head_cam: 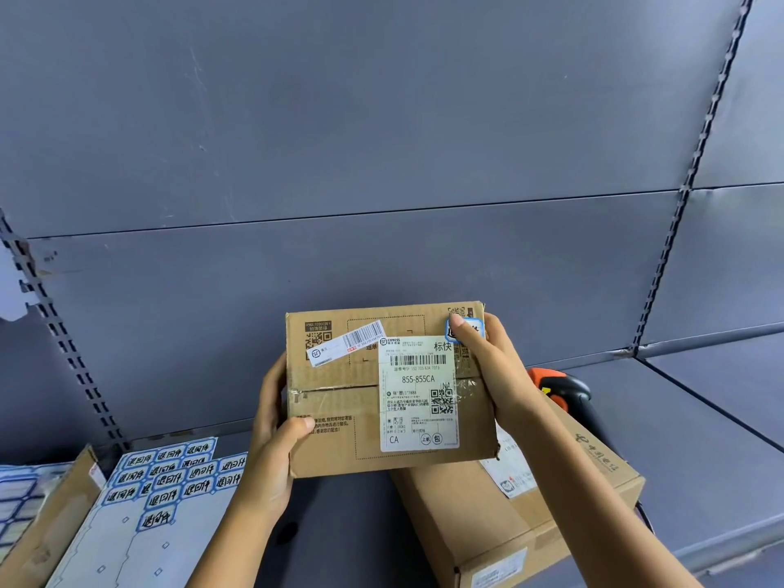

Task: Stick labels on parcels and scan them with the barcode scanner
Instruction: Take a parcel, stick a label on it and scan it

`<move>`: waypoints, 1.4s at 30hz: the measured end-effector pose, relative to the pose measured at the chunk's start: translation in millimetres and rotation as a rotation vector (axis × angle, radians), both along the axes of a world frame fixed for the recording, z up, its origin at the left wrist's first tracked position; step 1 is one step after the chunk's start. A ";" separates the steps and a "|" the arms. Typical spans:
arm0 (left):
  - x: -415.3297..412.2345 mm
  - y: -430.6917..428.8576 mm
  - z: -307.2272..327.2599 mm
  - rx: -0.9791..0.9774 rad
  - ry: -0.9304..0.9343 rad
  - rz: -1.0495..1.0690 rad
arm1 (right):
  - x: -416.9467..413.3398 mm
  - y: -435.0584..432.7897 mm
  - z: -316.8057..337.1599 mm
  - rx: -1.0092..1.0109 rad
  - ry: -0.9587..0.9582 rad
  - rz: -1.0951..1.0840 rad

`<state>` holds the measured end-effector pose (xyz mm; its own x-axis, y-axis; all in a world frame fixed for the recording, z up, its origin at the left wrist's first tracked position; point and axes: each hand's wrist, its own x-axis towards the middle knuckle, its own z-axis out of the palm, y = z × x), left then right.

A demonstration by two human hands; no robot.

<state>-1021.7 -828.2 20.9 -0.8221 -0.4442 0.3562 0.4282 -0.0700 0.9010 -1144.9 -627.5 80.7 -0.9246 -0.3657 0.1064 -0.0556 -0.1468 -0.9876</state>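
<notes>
**A:** Where's the parcel?

**B:** The brown cardboard parcel (339, 447) is held up in the air, face toward the camera. It's above a long brown cardboard box (530, 515) lying on the grey metal shelf (700, 439). A white printed shipping label (418, 401) covers its right half.

**A:** And the hands?

**B:** The left hand (271, 443) grips the lower left edge, thumb on the front, fingers curled round behind. The right hand (500, 375) holds the right edge, and its thumb presses a small blue-bordered sticker (476, 325) onto the top right corner. Its other fingers are hidden behind the parcel.

**A:** What's around it?

**B:** Grey wall panels (382, 142) back the shelf, with slotted uprights (706, 120) at either side. A black-and-orange barcode scanner (564, 390) lies behind the right wrist, mostly covered. At lower left is a white sheet of blue-bordered stickers (169, 481), many of its places bare. Beside it is a cardboard carton (55, 515), cut off by the edge. Blue-bordered blank sheets (17, 498) show past the carton's wall, but I can't tell whether they lie inside it.
</notes>
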 end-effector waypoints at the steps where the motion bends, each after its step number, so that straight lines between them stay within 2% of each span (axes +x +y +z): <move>1: 0.3 0.0 -0.1 -0.004 -0.002 0.001 | -0.5 0.4 -0.3 0.006 0.012 0.004; 6: 1.2 0.9 -0.8 0.015 0.003 0.011 | 3.3 9.6 -7.8 0.044 0.028 0.146; 12: -0.6 2.6 3.1 0.003 0.016 0.022 | 3.1 11.9 -12.6 0.016 0.022 0.147; 18: 1.8 6.8 11.2 0.033 0.048 0.052 | 5.8 37.1 -20.4 0.051 0.071 0.384; 21: 5.8 13.8 15.8 0.047 0.063 0.044 | 8.1 48.2 -28.6 0.027 0.116 0.393; 26: 13.8 31.1 22.2 0.019 0.059 -0.114 | 33.5 76.1 -27.1 -0.082 0.141 0.209; 30: 13.3 37.9 19.6 0.106 0.028 0.038 | 76.3 126.7 -24.7 -0.136 0.155 -0.022; 32: 19.6 50.3 13.8 0.092 0.007 0.032 | 107.5 162.2 -29.2 -0.180 0.128 -0.180; 35: 35.0 80.1 2.0 0.014 0.015 -0.051 | 164.4 216.5 -37.8 -0.231 0.118 -0.397; 39: 54.2 148.7 -2.1 -0.099 0.043 -0.152 | 252.2 281.3 -50.8 -0.199 0.077 -0.622; 42: 76.6 218.2 -2.3 -0.255 0.088 -0.323 | 318.5 327.6 -63.9 -0.173 0.044 -0.781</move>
<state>-945.1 -610.0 18.6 -0.8664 -0.0569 0.4960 0.4965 0.0070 0.8680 -826.4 -299.9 16.7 -0.9002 0.4106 0.1449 -0.2441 -0.2005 -0.9488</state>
